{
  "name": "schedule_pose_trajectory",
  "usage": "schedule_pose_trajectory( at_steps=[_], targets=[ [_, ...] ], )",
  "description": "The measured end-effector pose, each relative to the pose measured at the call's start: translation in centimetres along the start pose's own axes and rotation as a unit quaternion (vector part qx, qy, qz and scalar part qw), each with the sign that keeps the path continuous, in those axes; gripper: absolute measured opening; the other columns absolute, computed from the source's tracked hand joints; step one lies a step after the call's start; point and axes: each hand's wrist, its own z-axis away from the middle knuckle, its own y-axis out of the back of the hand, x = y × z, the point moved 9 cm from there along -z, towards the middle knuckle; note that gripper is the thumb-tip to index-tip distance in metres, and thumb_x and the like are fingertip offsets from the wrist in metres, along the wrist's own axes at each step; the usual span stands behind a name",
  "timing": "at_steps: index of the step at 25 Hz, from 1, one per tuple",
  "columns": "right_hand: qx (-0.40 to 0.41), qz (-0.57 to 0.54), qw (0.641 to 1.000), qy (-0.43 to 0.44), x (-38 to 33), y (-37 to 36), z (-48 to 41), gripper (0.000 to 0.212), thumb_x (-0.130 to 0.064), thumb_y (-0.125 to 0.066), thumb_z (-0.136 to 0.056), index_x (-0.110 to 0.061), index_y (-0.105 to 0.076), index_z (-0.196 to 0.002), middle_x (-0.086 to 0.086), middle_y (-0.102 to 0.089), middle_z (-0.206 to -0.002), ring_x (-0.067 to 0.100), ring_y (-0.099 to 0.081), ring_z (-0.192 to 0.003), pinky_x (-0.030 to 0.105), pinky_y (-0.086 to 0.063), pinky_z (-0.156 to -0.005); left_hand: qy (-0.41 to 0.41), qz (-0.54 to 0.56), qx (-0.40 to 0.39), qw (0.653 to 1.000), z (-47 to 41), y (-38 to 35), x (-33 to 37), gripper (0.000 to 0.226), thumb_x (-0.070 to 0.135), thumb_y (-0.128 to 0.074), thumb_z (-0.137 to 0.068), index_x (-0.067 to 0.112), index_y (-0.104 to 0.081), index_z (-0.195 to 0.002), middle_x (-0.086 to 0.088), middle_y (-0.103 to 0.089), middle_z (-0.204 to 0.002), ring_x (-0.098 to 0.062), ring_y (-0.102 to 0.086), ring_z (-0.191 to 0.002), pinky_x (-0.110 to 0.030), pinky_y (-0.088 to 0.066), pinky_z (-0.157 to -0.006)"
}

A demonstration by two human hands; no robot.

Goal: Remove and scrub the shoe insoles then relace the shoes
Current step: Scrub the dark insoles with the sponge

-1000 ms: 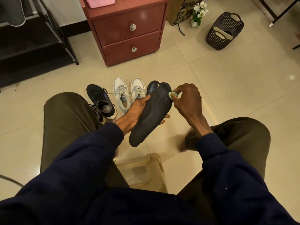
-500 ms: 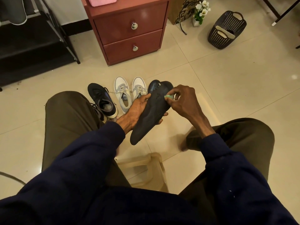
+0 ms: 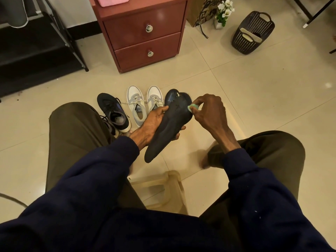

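Pale glossy floor tiles (image 3: pixel 254 110) fill the room, with a red-brown drawer cabinet (image 3: pixel 143 35) on the far side and a dark slatted basket (image 3: pixel 252 33) far right. Between the seated person's knees, a dark shoe (image 3: pixel 113 113) stands on the left, and a laced pair of white shoes (image 3: pixel 138 104) stands just right of it.

The insole (image 3: pixel 169 130), long and dark, is held in the air near the white shoes, with its heel end toward the person and its toe end away. The left hand (image 3: pixel 151 124) grasps it round the middle, thumb on the left edge and fingertips curling up at the right edge. The right hand (image 3: pixel 207 113) pinches a small green sponge (image 3: pixel 193 106) and presses it to the insole's right edge near the toe.

This looks like the scrubbing step, with the relacing yet to come. A thin insole will probably flex under pressure, so the left hand would do best to brace from beneath, right behind the sponge. Short, firm strokes along the length, working from toe to heel, should cover it evenly. The pale flecks near the toe likely want extra passes.
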Motion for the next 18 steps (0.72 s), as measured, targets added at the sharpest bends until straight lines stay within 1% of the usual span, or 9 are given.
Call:
schedule_pose_trajectory(
  at_steps=[2, 3, 6, 7, 10, 13, 14, 16, 18],
  targets=[
    [0.041, 0.032, 0.999, -0.011, 0.8, 1.2, 0.0, 0.016, -0.025, -0.079, -0.087, -0.011, -0.078, -0.095, 0.005, -0.075, -0.094, 0.019, -0.067, -0.083, 0.034, -0.057, -0.074, -0.001, 0.008, -0.001, 1.0, 0.0, 0.0, 0.0, 0.047, 0.046, -0.045, -0.102, 0.011, -0.058, -0.131, -0.02, -0.069, -0.115, -0.036, -0.066, -0.097, -0.043, -0.05, -0.079],
    [0.058, 0.011, 0.998, -0.02, 1.2, 1.7, 0.0, 0.015, -0.025, -0.078, -0.087, -0.012, -0.078, -0.095, 0.004, -0.075, -0.094, 0.018, -0.067, -0.082, 0.033, -0.058, -0.075, 0.002, 0.011, -0.007, 1.0, 0.0, -0.1, 0.0, 0.048, 0.047, -0.044, -0.102, 0.011, -0.058, -0.132, -0.02, -0.068, -0.117, -0.036, -0.066, -0.099, -0.044, -0.05, -0.08],
    [0.045, -0.102, 0.994, -0.012, 0.8, 1.8, -0.2, 0.017, -0.031, -0.08, -0.086, -0.016, -0.078, -0.095, -0.006, -0.072, -0.091, 0.008, -0.062, -0.072, 0.009, -0.048, -0.065, 0.001, 0.005, -0.03, 1.0, 0.2, -0.6, 0.2, 0.048, 0.048, -0.041, -0.103, 0.013, -0.061, -0.129, -0.018, -0.07, -0.117, -0.039, -0.067, -0.1, -0.049, -0.048, -0.087],
    [0.023, -0.126, 0.992, 0.005, -0.1, 1.3, -0.2, 0.017, -0.031, -0.081, -0.085, -0.017, -0.079, -0.093, -0.008, -0.071, -0.089, 0.007, -0.061, -0.071, 0.007, -0.044, -0.062, -0.002, 0.002, -0.034, 0.999, 0.3, -0.8, 0.2, 0.047, 0.049, -0.041, -0.104, 0.014, -0.062, -0.127, -0.017, -0.071, -0.116, -0.04, -0.068, -0.1, -0.052, -0.047, -0.09],
    [-0.03, -0.115, 0.992, 0.05, -1.9, -0.7, 0.3, 0.017, -0.03, -0.082, -0.084, -0.016, -0.08, -0.094, -0.006, -0.069, -0.086, 0.006, -0.058, -0.072, 0.01, -0.041, -0.063, -0.002, -0.023, -0.028, 0.999, 0.4, -1.0, -0.2, 0.056, 0.059, -0.044, -0.101, 0.016, -0.063, -0.131, -0.02, -0.069, -0.125, -0.042, -0.067, -0.107, -0.056, -0.049, -0.093],
    [0.05, -0.03, 0.998, -0.005, 0.3, -0.1, 0.0, 0.017, -0.031, -0.077, -0.089, -0.017, -0.077, -0.099, -0.001, -0.071, -0.097, 0.01, -0.056, -0.086, 0.032, -0.054, -0.073, -0.005, -0.054, -0.011, 0.998, 0.6, -0.8, -0.2, 0.057, 0.06, -0.046, -0.101, 0.013, -0.062, -0.129, -0.022, -0.07, -0.123, -0.041, -0.07, -0.103, -0.053, -0.054, -0.088],
    [0.074, -0.027, 0.997, -0.017, 0.8, 0.4, 0.1, 0.016, -0.03, -0.075, -0.09, -0.017, -0.076, -0.099, -0.001, -0.07, -0.098, 0.012, -0.057, -0.088, 0.036, -0.055, -0.075, -0.001, -0.058, -0.011, 0.998, 0.7, -0.8, -0.3, 0.056, 0.059, -0.045, -0.101, 0.013, -0.063, -0.127, -0.022, -0.071, -0.122, -0.041, -0.07, -0.102, -0.053, -0.056, -0.085],
    [0.065, -0.073, 0.995, 0.011, 0.2, 0.5, 0.1, 0.014, -0.028, -0.076, -0.09, -0.017, -0.077, -0.099, -0.002, -0.07, -0.096, 0.013, -0.06, -0.083, 0.031, -0.054, -0.072, 0.006, -0.066, -0.016, 0.998, 0.8, -1.1, -0.6, 0.058, 0.059, -0.046, -0.1, 0.012, -0.061, -0.13, -0.023, -0.07, -0.122, -0.043, -0.069, -0.104, -0.053, -0.057, -0.084],
    [0.014, -0.106, 0.993, 0.056, -1.5, -0.6, 0.4, 0.014, -0.025, -0.076, -0.089, -0.016, -0.078, -0.099, -0.001, -0.07, -0.095, 0.012, -0.06, -0.081, 0.028, -0.053, -0.072, 0.013, -0.065, -0.018, 0.998, 0.7, -1.0, -0.8, 0.064, 0.06, -0.049, -0.099, 0.01, -0.054, -0.139, -0.026, -0.066, -0.128, -0.046, -0.066, -0.11, -0.055, -0.056, -0.084]
  ],
)
